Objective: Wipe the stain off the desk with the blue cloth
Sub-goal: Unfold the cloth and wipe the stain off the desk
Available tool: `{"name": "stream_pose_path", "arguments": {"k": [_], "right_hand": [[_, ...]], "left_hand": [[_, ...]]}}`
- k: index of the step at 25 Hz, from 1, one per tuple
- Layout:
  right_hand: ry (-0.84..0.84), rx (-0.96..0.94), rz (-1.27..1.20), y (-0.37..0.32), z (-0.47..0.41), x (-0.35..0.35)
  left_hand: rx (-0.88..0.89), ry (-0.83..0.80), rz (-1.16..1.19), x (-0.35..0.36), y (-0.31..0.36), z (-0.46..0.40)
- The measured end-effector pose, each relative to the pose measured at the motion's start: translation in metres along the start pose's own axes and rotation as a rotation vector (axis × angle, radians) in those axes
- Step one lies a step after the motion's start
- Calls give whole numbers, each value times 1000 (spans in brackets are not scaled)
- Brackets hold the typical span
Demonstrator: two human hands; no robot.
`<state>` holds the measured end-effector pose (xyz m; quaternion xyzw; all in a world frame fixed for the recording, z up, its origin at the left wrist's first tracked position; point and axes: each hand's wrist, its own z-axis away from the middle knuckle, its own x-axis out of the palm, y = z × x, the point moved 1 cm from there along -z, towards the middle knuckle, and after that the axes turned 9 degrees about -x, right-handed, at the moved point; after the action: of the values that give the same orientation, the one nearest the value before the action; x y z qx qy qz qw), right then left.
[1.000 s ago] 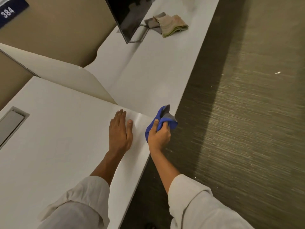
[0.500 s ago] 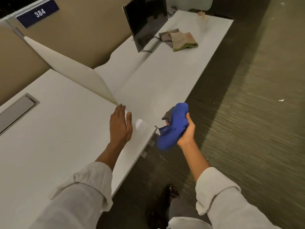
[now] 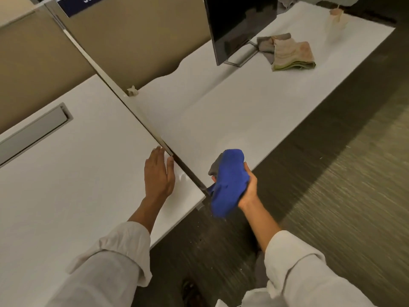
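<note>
The blue cloth [image 3: 229,180], bunched with a grey underside, hangs in my right hand [image 3: 249,187] in the air at the desk's front edge, just right of the divider's end. My left hand [image 3: 158,173] lies flat, palm down, fingers together, on the near white desk [image 3: 66,185] beside the divider. A second white desk [image 3: 232,107] stretches beyond the divider. I cannot make out a stain on either surface.
A thin divider panel [image 3: 124,100] separates the two desks. On the far desk stand a dark monitor [image 3: 239,23], folded beige and grey cloths [image 3: 290,54] and a small pale object [image 3: 335,18]. A grey cable flap [image 3: 33,131] sits in the near desk. Dark carpet [image 3: 332,173] lies to the right.
My right hand turned over with the blue cloth and moved off the desk edge into the air. The view shifted right and up. My left hand stayed flat on the desk.
</note>
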<state>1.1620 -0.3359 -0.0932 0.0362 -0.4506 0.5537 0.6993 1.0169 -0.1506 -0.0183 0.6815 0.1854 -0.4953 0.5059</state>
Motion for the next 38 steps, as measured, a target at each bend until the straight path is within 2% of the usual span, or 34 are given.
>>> {"name": "stream_pose_path", "arguments": {"k": [4,7,10,13,19,22,27,33,38], "right_hand": [[-69,199,152,-3,-35,12],[-209,291,623,4,-35,29],[-494,268,897,23,-18,41],[-624,131,1049,41,-2,47],[-712,-117,1162,64,-34,97],[-704,-213,1203,77,-59,134],[-652,-228,1251,85,-82,168],[-656,-152,1242,80,-72,149],[-666,-155,1205,65,-27,88]], "left_hand": [[-212,42,-73,13,1,-4],[-327,71,-90,16,9,-6],[-335,93,-91,19,11,-13],[-351,101,-100,23,10,-21],[-378,146,-81,28,-5,-38],[-382,165,-81,29,-13,-42],[-394,196,-68,25,-18,-48],[-422,226,-43,21,-17,-27],[-438,216,-32,19,-5,-12]]}}
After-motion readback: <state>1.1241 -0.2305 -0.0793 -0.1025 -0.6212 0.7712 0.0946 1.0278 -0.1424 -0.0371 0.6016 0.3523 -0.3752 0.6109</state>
